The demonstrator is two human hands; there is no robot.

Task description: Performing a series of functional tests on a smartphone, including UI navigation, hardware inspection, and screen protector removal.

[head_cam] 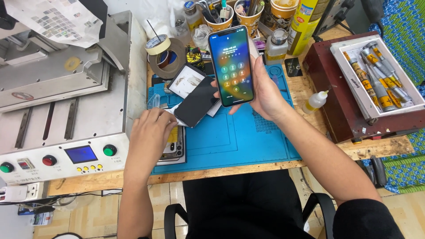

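The right hand (pixel 265 95) grips a lit phone (pixel 231 65), held upright above the blue mat (pixel 248 141). The left hand (pixel 150 132) presses loosely curled fingers (pixel 166 118) on an opened phone body (pixel 175 148) beside a dark screen panel (pixel 197 102). Behind stand tape rolls (pixel 166 55), paper cups (pixel 250 20) and a yellow can (pixel 305 22).

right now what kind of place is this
Probably a phone repair bench: the right hand holds a lit smartphone over a blue repair mat, with a tray of screwdrivers and a grey press-like machine alongside.
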